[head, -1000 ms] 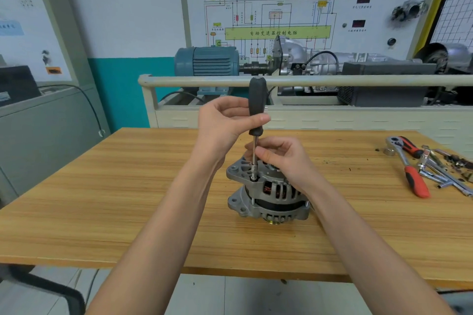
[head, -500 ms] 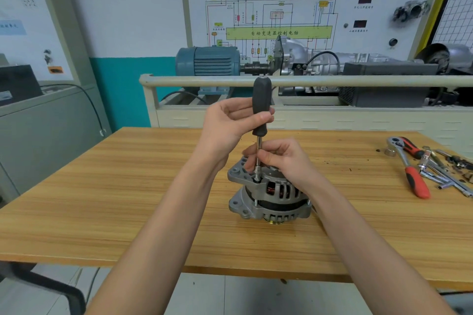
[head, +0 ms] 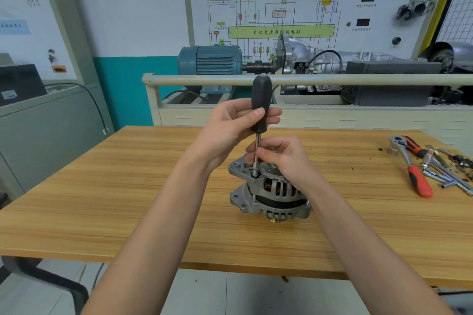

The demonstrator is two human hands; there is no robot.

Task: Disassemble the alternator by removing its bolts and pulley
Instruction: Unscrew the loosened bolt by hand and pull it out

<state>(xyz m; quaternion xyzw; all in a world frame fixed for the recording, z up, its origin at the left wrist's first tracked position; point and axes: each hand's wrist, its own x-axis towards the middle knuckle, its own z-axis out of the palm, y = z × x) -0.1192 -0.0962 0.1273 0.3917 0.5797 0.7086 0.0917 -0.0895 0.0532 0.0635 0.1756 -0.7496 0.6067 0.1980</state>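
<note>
Loosening a housing bolt [head: 255, 175], our left hand [head: 227, 125] grips the nut driver [head: 260, 107] handle. Below it, our right hand [head: 284, 158] pinches the shaft above the alternator [head: 271, 192]. Next, we judge, steady turning.

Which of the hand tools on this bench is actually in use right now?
The black-handled driver: it stands upright on the alternator, held by the left hand and right hand. The red-handled ratchets lie untouched at the right.
</note>
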